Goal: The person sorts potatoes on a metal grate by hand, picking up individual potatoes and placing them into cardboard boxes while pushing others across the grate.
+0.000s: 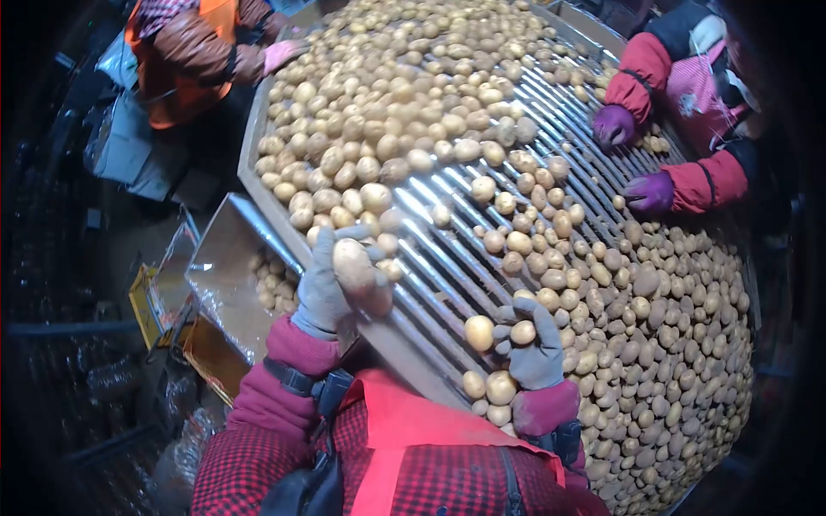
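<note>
In a grey glove, my left hand (325, 279) is closed around a large potato (352, 261) at the near left edge of the metal roller table (430, 297). Another potato, reddish and blurred, shows just beside it. My right hand (535, 344), also gloved in grey, curls around a small potato (522, 333) over the near side of the rollers. A round yellow potato (479, 333) lies just left of those fingers. Two more potatoes (501, 388) rest below, near the right wrist.
Heaped potatoes (379, 95) cover the far side, and another mass (654, 344) fills the right. A co-worker's purple gloves (650, 193) are over the rollers at right; another's pink glove (282, 55) touches the far left rim. A chute (237, 267) and box (211, 353) stand left.
</note>
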Demonstrator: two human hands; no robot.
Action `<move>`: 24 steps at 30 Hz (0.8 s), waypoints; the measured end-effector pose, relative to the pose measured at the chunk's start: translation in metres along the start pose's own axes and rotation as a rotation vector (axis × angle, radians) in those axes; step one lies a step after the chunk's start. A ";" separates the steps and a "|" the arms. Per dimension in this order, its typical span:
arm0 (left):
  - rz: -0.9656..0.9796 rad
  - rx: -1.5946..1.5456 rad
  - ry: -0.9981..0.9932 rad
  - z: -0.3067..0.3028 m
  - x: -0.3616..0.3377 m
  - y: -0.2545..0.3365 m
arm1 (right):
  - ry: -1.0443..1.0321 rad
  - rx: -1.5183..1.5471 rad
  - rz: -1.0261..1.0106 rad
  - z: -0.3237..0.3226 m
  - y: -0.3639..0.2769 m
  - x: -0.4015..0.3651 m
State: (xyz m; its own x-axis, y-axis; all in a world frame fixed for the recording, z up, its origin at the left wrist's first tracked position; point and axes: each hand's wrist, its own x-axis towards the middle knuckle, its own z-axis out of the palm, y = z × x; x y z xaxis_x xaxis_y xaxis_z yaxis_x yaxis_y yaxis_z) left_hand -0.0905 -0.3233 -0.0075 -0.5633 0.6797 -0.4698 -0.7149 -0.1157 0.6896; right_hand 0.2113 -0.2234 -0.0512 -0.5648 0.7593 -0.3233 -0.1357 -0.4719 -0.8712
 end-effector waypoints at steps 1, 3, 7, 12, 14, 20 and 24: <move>0.040 -0.001 0.001 -0.019 0.001 0.003 | -0.006 -0.055 -0.016 0.000 0.002 0.000; 0.138 -0.004 0.029 -0.065 0.003 0.010 | 0.015 -0.102 -0.039 0.002 0.004 0.001; 0.199 -0.108 0.004 -0.101 -0.019 0.024 | 0.033 -0.245 -0.093 0.008 0.003 0.001; 0.210 0.044 -0.006 -0.159 -0.043 0.024 | 0.122 0.000 0.052 0.012 -0.001 0.004; 0.228 0.011 0.055 -0.180 -0.048 0.022 | 0.181 0.028 0.087 0.015 -0.001 0.004; 0.303 -0.098 0.332 -0.216 -0.067 0.020 | 0.064 -0.132 0.004 0.006 0.005 0.003; 0.372 -0.005 0.451 -0.240 -0.087 0.020 | 0.082 -0.126 0.004 0.005 0.003 0.000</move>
State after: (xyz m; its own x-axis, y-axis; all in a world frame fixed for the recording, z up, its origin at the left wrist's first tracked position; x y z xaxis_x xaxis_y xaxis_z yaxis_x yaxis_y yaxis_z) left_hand -0.1554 -0.5587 -0.0854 -0.8969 0.2173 -0.3852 -0.4363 -0.2921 0.8511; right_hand 0.2067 -0.2272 -0.0519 -0.4961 0.7940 -0.3515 -0.0272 -0.4188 -0.9077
